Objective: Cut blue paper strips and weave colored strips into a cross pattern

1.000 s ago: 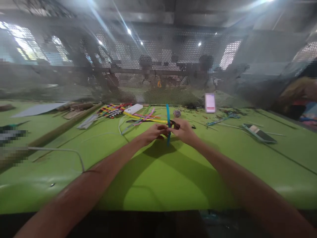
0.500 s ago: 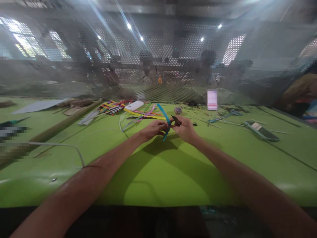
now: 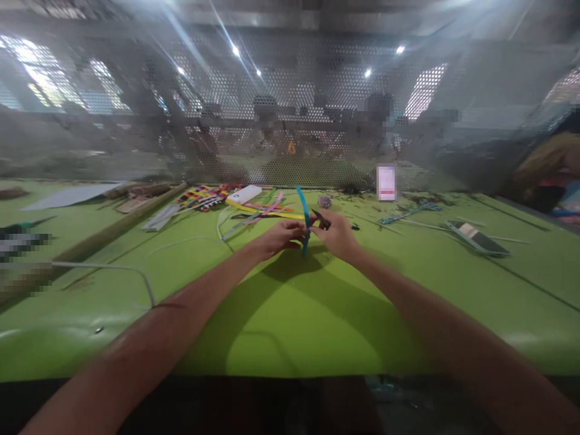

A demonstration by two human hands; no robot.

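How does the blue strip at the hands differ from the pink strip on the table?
The blue strip stands roughly upright between the left hand and right hand; the pink strip lies on the table. The blue strip bows in a curve; the pink strip looks nearly straight. Both are long and narrow.

Pale sheet point(image 3: 70, 197) near long pole point(image 3: 102, 241)

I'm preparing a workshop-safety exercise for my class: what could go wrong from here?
The dark pointed tool in the right hand sits close to the left hand and might nick it if it slips. The curved blue strip, held at the fingertips with its upper end free, could twist away.
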